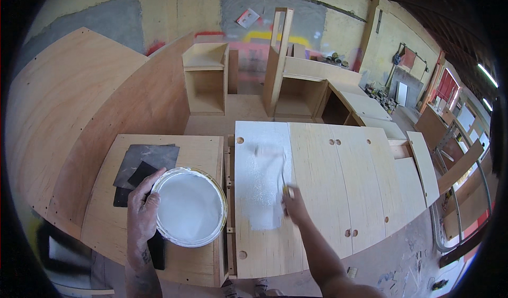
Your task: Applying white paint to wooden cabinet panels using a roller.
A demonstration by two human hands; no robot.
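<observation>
My left hand (142,207) grips the side of a round paint can (224,205), its thumb over the rim. White paint (189,207) shows inside it. In my right hand (295,204) is the handle of a paint roller (270,151), whose white cover rests on the leftmost wooden panel (267,253). Wet white paint (256,192) covers most of that panel from its far end; the near end is bare wood. Several unpainted panels (317,192) with round holes lie side by side to its right.
Dark sandpaper sheets (145,158) lie on the wooden cabinet (196,150) at left. Beyond stand an open shelf unit (206,60), an upright post (279,60) and a row of low cabinets (301,89). Metal frames (450,213) and leaning boards (463,168) stand at far right.
</observation>
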